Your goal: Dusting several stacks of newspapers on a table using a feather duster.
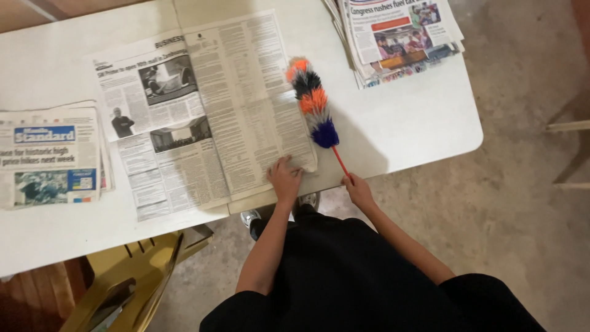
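An open newspaper spread [203,110] lies across the white table [405,123]. My left hand [285,178] presses flat on the spread's near right corner. My right hand [358,190] is closed around the thin red handle of a feather duster [312,101]. The duster's fluffy head has orange, black, white and blue bands and rests on the right edge of the spread, pointing away from me.
A stack of folded newspapers [52,154] lies at the table's left. Another stack [399,37] sits at the far right corner. A yellow chair [129,283] stands under the table's near edge. Bare concrete floor [522,203] lies to the right.
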